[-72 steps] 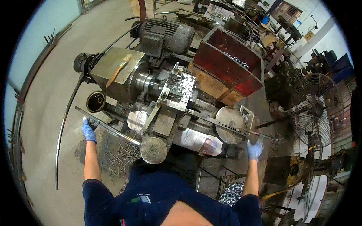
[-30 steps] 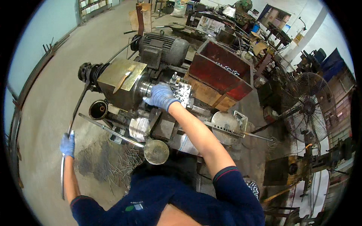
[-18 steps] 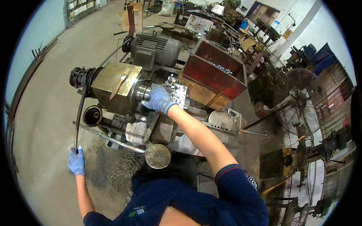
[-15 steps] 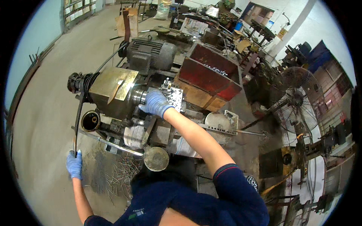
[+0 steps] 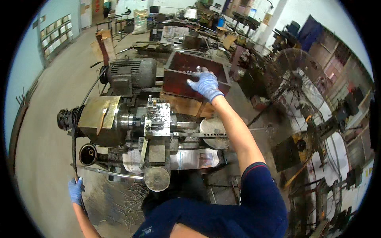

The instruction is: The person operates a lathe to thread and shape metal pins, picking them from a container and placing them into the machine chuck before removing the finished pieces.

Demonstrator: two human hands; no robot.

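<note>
1. Head view, right side: the right hand (image 5: 205,84), in a blue glove, is reaching far forward over the machine and is hovering at the near rim of the dark red metal box (image 5: 180,65). Its fingers (image 5: 197,70) are spreading open over the box's inside, and I cannot tell whether they are pinching anything small.
2. Head view, left side: the left hand (image 5: 75,190), also gloved in blue, is sitting low at the left edge, fingers curling shut around the long dark metal bar (image 5: 73,152). That bar is running up from the glove toward the pulley end (image 5: 65,119) of the machine.
3. Head view, centre: the small lathe (image 5: 131,123) is standing between the two arms, with its brass-coloured cover (image 5: 97,113) on the left and the grey tool block (image 5: 158,117) in the middle. A round handwheel (image 5: 157,178) is sitting at the near edge, just in front of the person's dark blue shirt.
4. Head view, behind: the grey electric motor (image 5: 133,73) is lying just left of the red box, which is resting on a wooden block (image 5: 184,106) behind the lathe bed.
5. Head view, surroundings: metal shavings (image 5: 115,198) are littering the floor beside the left forearm, and a large cage fan (image 5: 293,85) is standing well off to the right
</note>
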